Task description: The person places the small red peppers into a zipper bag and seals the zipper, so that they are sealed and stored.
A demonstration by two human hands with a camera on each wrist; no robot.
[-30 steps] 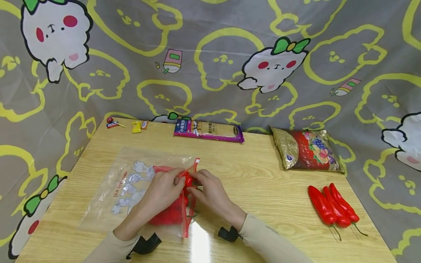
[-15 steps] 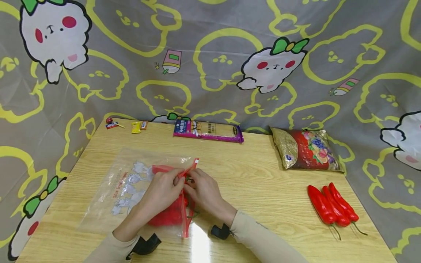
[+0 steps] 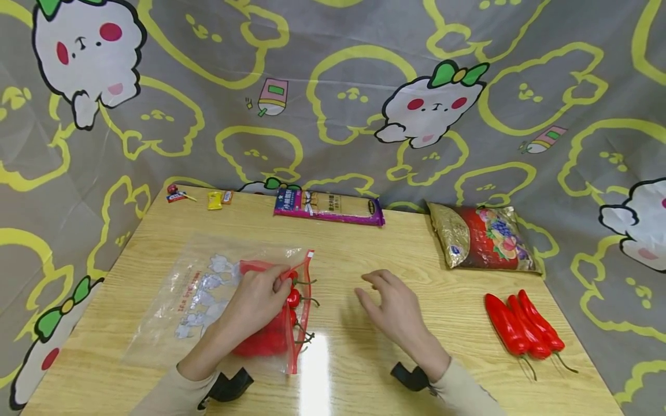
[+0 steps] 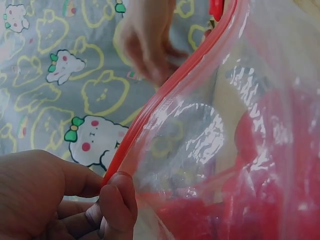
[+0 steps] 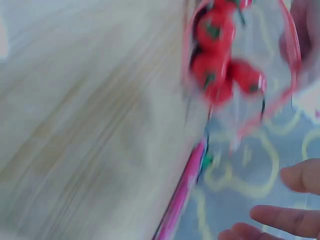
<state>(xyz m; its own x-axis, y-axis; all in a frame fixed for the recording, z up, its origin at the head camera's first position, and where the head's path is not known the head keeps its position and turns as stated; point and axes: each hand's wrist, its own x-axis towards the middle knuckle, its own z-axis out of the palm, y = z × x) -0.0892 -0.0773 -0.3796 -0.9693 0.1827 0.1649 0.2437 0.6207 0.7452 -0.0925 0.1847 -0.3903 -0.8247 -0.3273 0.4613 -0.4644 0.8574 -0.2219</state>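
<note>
A clear zip bag (image 3: 208, 300) with a red zip edge lies on the table, with several red peppers (image 3: 293, 299) inside. Their green stems poke out at its mouth. My left hand (image 3: 260, 297) pinches the upper lip of the bag; in the left wrist view, thumb and fingers (image 4: 117, 202) hold the red zip strip. To the right of the bag, my right hand (image 3: 395, 309) hovers apart from it with loosely bent fingers and nothing in them. Three long red peppers (image 3: 520, 329) lie side by side at the table's right.
A purple-ended noodle packet (image 3: 329, 207) lies along the back of the table. A gold and red bag (image 3: 486, 237) rests at the back right. Small wrapped candies (image 3: 215, 200) and a lollipop (image 3: 173, 189) sit at the far left corner. Patterned cloth (image 3: 333, 115) hangs behind.
My right hand has come away from the bag's mouth and moved right, its fingers now off the peppers. The left hand keeps its hold on the bag's lip.
</note>
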